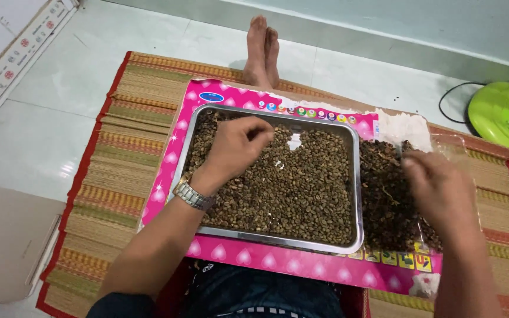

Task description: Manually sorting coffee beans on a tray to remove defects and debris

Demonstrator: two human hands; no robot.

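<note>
A shallow metal tray (357, 176) lies on a pink board (278, 259) across my lap, filled with small brownish-green beans (301, 188). My left hand (237, 147), with a metal watch on the wrist, rests over the tray's upper left part, fingers curled and pinching among the beans. My right hand (440, 188) hovers right of the tray over a pile of darker beans and bits (387, 200) on clear plastic, fingertips drawn together. Whether either hand holds a bean is hidden.
A striped woven mat (125, 135) covers the white tiled floor. My bare feet (261, 50) stretch out beyond the board. A lime green round device (505, 118) with a black cable sits at the right. Flat cardboard (4, 247) lies at the left.
</note>
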